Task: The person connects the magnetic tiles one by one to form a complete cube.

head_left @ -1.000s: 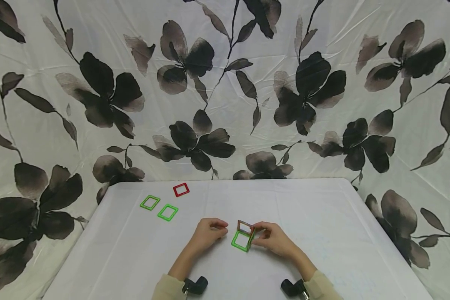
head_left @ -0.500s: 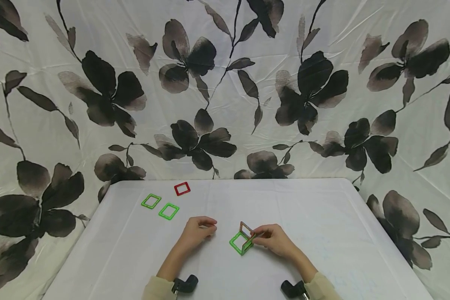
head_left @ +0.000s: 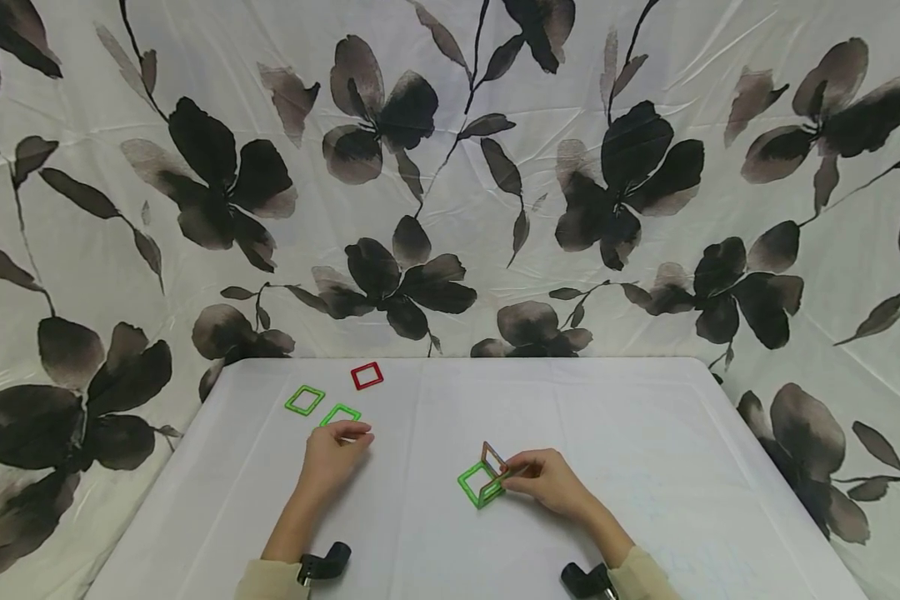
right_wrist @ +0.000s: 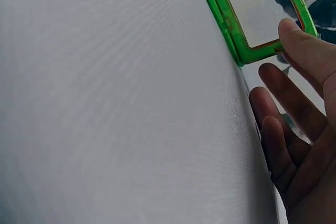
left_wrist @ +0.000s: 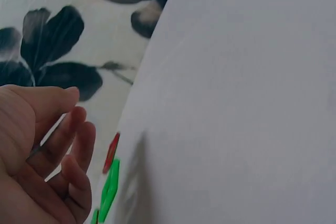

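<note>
My right hand [head_left: 551, 479] pinches an upright green square magnetic tile [right_wrist: 255, 56] between thumb and forefinger. That tile stands on an edge of a flat green tile [head_left: 466, 491], and a reddish-brown-looking upright tile [head_left: 485, 451] adjoins it at the back. In the right wrist view the other fingers curl beside the tile, not on it. My left hand [head_left: 330, 458] is over the table at the left with loosely bent fingers, holding nothing. Just beyond its fingertips lies a loose green tile [head_left: 342, 407], partly hidden by the hand in the head view.
Another loose green tile [head_left: 304, 400] and a red tile [head_left: 367, 376] lie flat near the back left of the white table [head_left: 645, 417]. Behind the table hangs a floral cloth [head_left: 510, 250].
My left hand has moved left, away from the joined tiles, to the loose green one. The joined tiles have turned slightly and shifted a little left, with my right hand still pinching them.
</note>
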